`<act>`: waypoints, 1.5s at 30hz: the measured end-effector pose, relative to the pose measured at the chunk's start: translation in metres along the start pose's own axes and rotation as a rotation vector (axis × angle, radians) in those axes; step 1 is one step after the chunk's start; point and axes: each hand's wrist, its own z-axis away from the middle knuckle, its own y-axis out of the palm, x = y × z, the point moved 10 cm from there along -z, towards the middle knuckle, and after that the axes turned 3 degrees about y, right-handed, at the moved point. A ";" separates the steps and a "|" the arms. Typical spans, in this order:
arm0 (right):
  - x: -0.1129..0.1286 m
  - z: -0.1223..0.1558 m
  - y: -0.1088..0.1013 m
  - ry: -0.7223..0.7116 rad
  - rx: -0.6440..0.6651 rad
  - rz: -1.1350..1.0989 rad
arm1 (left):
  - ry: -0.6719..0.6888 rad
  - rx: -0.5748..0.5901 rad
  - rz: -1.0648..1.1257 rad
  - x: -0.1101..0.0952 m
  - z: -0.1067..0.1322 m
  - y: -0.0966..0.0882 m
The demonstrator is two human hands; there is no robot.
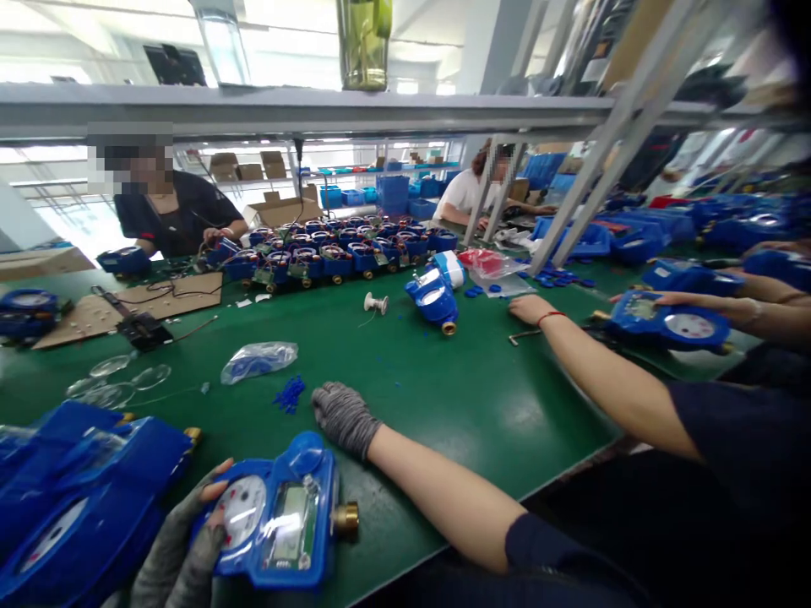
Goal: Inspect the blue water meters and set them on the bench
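My left hand (193,536), in a grey glove with bare fingertips, grips the left end of a blue water meter (285,528). Its fingers lie over the edge of the round dial, and the meter's display window and brass fitting face right. My right hand (345,415), in a grey glove, rests on the green table with its fingers curled under. Whatever they pinch, if anything, is hidden. Just left of that hand lies a small pile of blue plugs (290,394). A clear plastic bag (259,361) with blue pieces inside sits beyond the pile.
More blue meters (82,498) crowd the left edge. Clear rings (120,384), a white spool (376,303) and another meter (434,295) lie farther off. A co-worker's hand (530,310) reaches in from the right. Rows of open meters (342,249) stand behind, beneath a shelf (304,110).
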 end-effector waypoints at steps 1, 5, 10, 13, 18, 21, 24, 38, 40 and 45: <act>0.001 0.000 0.001 -0.019 -0.001 -0.006 | -0.011 0.001 -0.002 -0.004 0.000 0.002; 0.008 0.002 0.005 -0.135 0.021 -0.026 | -0.054 -0.022 0.019 -0.003 -0.002 -0.001; 0.008 -0.002 0.008 -0.121 0.022 -0.035 | -0.099 -0.004 0.066 0.001 -0.001 0.003; 0.006 -0.007 0.009 -0.069 0.011 -0.059 | -0.094 -0.006 0.072 0.001 -0.001 0.002; -0.009 -0.013 0.001 0.001 -0.015 -0.166 | -0.110 -0.013 0.108 0.007 -0.001 0.000; -0.017 -0.013 -0.004 -0.002 -0.020 -0.236 | -0.096 -0.007 0.138 0.004 -0.002 0.003; -0.017 -0.012 -0.004 -0.038 -0.006 -0.273 | -0.091 -0.002 0.111 -0.001 -0.002 0.006; -0.040 -0.017 -0.003 -0.022 -0.047 -0.461 | -0.118 -0.025 0.098 -0.008 0.001 0.006; -0.050 -0.019 -0.003 -0.012 -0.061 -0.494 | -0.115 -0.020 0.114 -0.006 0.000 0.006; -0.066 -0.021 -0.004 0.039 -0.075 -0.479 | -0.088 0.006 0.135 0.003 -0.003 0.004</act>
